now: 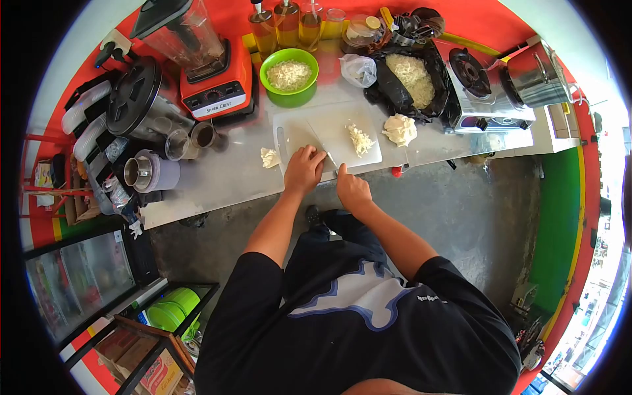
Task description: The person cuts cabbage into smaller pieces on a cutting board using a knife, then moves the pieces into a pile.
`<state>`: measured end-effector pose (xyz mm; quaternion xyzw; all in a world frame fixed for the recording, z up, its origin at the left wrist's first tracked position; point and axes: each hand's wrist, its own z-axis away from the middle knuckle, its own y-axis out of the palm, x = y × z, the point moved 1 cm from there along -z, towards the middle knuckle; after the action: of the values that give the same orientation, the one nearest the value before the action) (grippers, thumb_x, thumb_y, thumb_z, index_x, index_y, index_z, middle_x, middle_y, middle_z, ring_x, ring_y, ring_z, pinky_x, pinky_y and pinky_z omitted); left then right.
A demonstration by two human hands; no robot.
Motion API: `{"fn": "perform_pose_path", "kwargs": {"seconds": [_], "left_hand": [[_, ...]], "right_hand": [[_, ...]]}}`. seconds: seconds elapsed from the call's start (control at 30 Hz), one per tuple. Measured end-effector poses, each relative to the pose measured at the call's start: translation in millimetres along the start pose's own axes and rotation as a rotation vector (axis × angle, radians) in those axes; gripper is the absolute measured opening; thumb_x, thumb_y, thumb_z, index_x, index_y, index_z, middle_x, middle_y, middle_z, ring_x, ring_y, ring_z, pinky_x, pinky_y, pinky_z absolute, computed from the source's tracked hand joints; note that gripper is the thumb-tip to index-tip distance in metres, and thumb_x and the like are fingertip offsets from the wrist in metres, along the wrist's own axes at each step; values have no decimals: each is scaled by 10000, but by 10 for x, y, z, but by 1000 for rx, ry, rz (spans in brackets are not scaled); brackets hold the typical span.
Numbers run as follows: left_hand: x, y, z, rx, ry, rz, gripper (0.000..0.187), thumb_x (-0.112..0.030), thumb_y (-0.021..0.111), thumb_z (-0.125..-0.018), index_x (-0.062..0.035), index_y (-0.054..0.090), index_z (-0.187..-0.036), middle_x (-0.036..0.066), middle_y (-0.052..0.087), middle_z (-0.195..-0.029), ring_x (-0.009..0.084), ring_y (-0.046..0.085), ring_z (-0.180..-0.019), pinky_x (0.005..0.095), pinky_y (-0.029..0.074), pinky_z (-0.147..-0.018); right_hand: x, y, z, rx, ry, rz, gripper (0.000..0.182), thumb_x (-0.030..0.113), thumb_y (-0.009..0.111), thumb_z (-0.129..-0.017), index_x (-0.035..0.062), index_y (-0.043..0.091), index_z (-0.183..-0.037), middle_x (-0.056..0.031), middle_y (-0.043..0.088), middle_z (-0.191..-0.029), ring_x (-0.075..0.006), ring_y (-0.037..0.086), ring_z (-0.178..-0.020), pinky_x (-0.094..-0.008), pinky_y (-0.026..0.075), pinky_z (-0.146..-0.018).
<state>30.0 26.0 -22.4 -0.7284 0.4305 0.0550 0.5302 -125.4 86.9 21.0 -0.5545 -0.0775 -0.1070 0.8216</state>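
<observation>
On the steel counter lies a white cutting board [299,131]. My right hand [353,191] is closed round the handle of a knife [331,158] at the board's front edge. My left hand [305,169] rests on the board left of the blade, its fingers bent together; whatever is under them is hidden. A pile of chopped pale food [360,141] sits on the board's right part. Just right of the board is a larger pale lump [400,130], and a smaller pale piece [269,157] lies by its left edge.
Behind the board stand a green bowl [289,95] of shredded food, a red blender [217,95] and oil bottles [288,26]. A black bag [388,92] of pale shreds is beside the gas stove [494,115]. Cups and containers [164,172] fill the left end.
</observation>
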Motion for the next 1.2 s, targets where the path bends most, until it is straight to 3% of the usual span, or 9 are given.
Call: {"fn": "perform_pose_path", "kwargs": {"seconds": [0.3,0.5,0.63,0.7,0.8,0.9,1.2], "left_hand": [[-31,-25,13,10,-15,-1,170,-103,667,-836,-118,688,-1005,52,572,-906,265,581,-843,414,484,-751],[-30,-19,6,-11,-19,11,161,-87,660,-812,-103,677,-972,63,577,-911,271,583,-849,422,483,-751],[-48,-39,-8,6,10,-21,178,-67,651,-784,-85,665,-960,73,590,-941,282,582,-859,430,481,-758],[-52,-57,-11,-6,26,-26,176,-66,653,-779,-82,661,-954,71,594,-946,286,579,-855,428,480,-755],[-60,-72,-16,-14,38,-24,174,-63,653,-776,-76,654,-950,68,600,-949,292,577,-854,424,478,-755],[-45,-44,-15,-14,27,-24,170,-57,646,-785,-71,646,-955,66,602,-946,295,578,-859,422,478,-756],[-68,-75,-41,-21,22,19,149,-52,630,-806,-67,629,-954,74,602,-928,299,577,-849,426,474,-744]], "right_hand": [[18,-34,76,-1,-29,49,219,127,475,-963,-18,466,-1127,-239,721,-843,-405,733,-796,-484,599,-695],[52,-121,-55,56,-36,17,300,67,506,-920,-59,442,-1185,-284,706,-907,-448,712,-876,-524,579,-763],[114,-160,9,64,-24,-17,297,73,508,-925,-53,435,-1183,-279,707,-903,-443,713,-866,-518,583,-756],[125,-32,42,-18,-8,10,183,127,471,-969,-2,457,-1096,-239,720,-846,-413,730,-814,-493,597,-706],[120,-11,-82,64,30,-59,268,76,519,-922,-38,430,-1148,-282,705,-922,-448,710,-889,-515,581,-773],[114,-79,-126,52,-35,-15,258,70,524,-922,-34,429,-1139,-281,705,-932,-442,712,-890,-514,581,-772],[153,-26,-140,31,33,-40,250,66,534,-919,-30,423,-1122,-281,705,-922,-455,707,-889,-513,581,-769]]}}
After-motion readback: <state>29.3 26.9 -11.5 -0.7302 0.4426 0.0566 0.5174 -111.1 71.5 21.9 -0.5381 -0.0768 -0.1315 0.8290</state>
